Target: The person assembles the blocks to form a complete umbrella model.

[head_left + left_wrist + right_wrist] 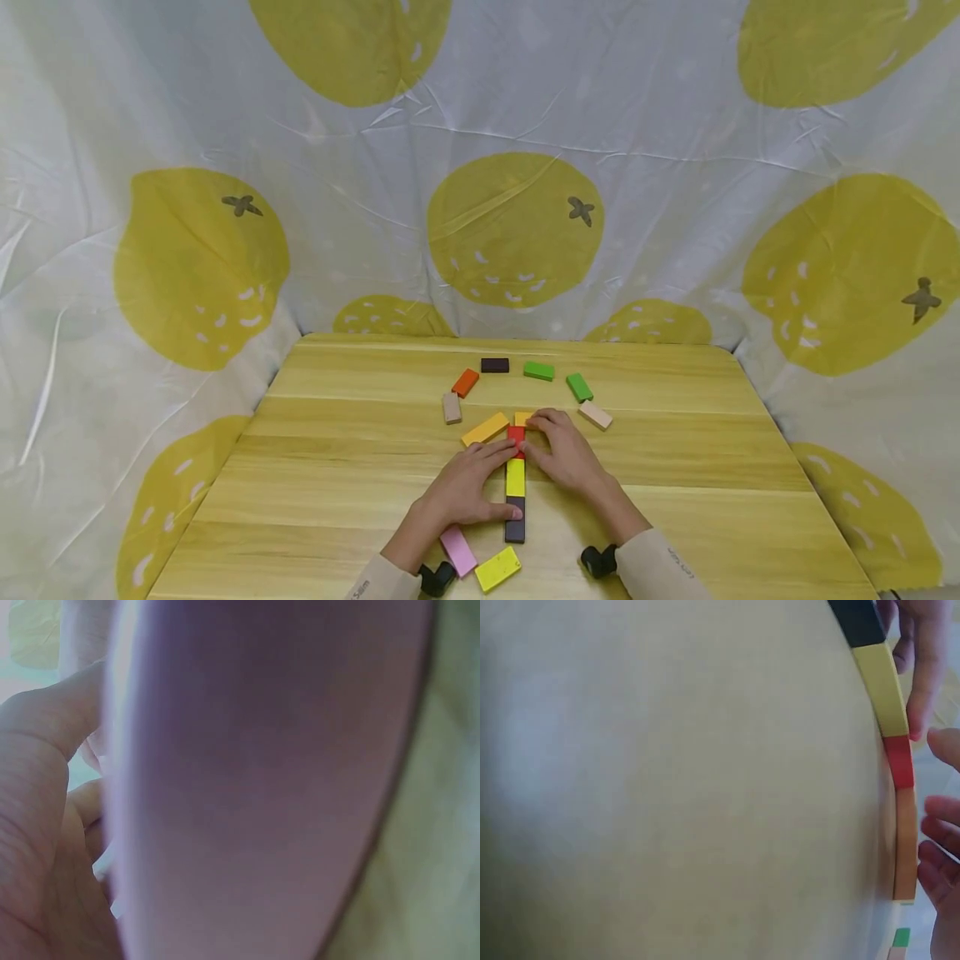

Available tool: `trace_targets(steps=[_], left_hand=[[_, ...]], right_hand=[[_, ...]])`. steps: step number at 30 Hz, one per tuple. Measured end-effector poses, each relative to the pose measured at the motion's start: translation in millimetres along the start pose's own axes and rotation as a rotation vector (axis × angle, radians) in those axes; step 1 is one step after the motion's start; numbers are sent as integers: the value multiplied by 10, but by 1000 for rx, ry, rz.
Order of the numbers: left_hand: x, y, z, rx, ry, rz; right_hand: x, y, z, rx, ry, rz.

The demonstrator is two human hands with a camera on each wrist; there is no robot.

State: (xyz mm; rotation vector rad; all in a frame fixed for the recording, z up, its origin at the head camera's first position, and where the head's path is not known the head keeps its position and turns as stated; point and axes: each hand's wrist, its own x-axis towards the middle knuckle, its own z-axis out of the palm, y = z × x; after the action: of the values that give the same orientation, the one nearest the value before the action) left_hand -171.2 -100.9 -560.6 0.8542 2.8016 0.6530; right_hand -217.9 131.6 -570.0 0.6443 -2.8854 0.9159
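Note:
In the head view, a straight row of blocks runs away from the person: a black block (515,532), a yellow block (515,477), a red block (517,434) and an orange block (522,417). My left hand (463,490) lies over the row from the left, fingertips at the red block and thumb on the black one. From the right, my right hand (566,454) has its fingertips at the orange block and its thumb beside the red block. The right wrist view shows its fingers (941,859) alongside the orange block (905,847). A pink block (262,780) fills much of the left wrist view.
Another orange block (485,429) lies slanted left of the row. Beyond it, an arc holds a black block (495,365), green blocks (538,371), a red-orange block (466,382) and pale blocks (596,415). A loose yellow block (498,570) lies near the person on the wooden table (337,492).

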Motion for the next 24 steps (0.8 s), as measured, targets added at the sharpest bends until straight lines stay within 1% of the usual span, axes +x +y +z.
trace_targets(steps=[3, 8, 14, 24], left_hand=[[0, 6, -3, 3, -9, -7], [-2, 8, 2, 3, -14, -13], [-9, 13, -3, 4, 0, -1], [-9, 7, 13, 9, 0, -3]], right_hand=[[-19, 2, 1, -1, -3, -3], [-55, 10, -9, -19, -41, -11], [-89, 24, 10, -79, -87, -45], [-110, 11, 15, -122, -99, -64]])
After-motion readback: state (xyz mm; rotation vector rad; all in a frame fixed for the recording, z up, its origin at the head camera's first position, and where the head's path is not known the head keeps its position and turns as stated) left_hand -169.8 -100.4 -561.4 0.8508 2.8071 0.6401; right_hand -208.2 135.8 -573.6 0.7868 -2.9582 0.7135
